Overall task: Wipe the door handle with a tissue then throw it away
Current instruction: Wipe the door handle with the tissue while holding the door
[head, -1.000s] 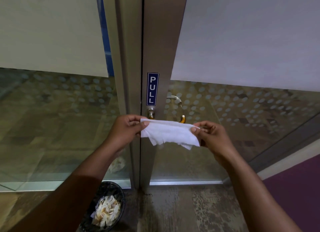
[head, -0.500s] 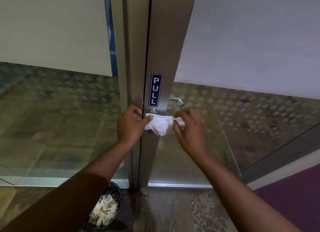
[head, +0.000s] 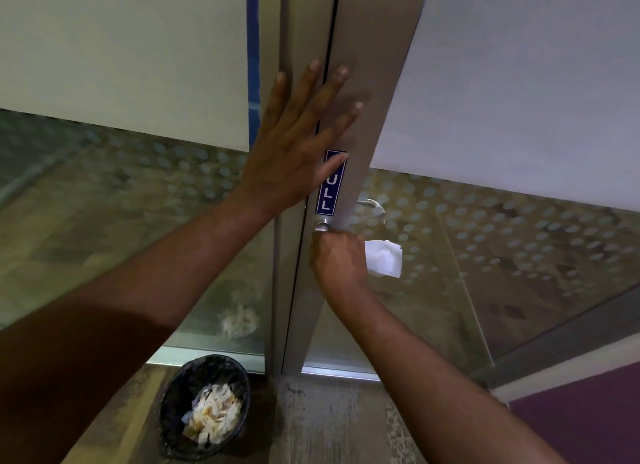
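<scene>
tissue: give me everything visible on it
The tissue is white, thin and crumpled, paper by its look. Only a bunched flap shows, sticking out to the right of the right hand, which closes over the rest just below the door handle. The free end hangs loose in front of the glass; the hand hides any contact with the handle.

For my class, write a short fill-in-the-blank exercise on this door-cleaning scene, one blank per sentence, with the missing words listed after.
1. The left hand lies flat and open against the door frame, partly covering the blue ____ sign.
2. The right hand grips a white ____ at the door handle.
3. On the floor by the door stands a black ____ holding used tissues.

Missing words: PULL; tissue; basket
</scene>
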### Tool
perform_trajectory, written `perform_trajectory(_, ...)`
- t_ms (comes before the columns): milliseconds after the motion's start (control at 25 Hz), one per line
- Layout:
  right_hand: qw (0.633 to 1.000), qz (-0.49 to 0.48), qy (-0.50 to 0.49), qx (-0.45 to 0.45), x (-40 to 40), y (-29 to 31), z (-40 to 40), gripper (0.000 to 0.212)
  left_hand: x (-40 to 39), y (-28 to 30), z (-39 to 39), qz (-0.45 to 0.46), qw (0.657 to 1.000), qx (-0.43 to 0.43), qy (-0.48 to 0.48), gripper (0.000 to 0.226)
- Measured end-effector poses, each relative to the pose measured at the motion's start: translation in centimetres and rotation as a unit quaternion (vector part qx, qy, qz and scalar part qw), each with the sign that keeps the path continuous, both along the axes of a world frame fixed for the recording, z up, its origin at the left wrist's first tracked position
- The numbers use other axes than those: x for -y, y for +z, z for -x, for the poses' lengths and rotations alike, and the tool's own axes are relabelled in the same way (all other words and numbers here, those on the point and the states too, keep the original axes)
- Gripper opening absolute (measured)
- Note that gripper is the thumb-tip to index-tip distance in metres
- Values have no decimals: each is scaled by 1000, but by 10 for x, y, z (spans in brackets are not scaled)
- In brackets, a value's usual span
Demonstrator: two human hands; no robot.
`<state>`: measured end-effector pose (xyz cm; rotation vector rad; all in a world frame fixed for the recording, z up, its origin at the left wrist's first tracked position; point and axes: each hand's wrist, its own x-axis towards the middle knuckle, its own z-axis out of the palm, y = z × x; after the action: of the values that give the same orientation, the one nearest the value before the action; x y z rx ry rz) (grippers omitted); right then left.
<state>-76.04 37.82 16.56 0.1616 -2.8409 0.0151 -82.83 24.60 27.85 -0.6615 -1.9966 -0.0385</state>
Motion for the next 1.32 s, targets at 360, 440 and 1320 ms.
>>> perform_trajectory(360,978,71,145,-129,-41,-22,-20,6,6,-4,18,53,996,-37,64,89)
perform_trajectory(440,971,89,172,-144,-53,-25,-20,4,6,-4,18,61,995,-39,68,89)
perform_trajectory(1320,956,108,239,-130,-91,-19,-14,7,4,-3,15,64,994,-36,75,88)
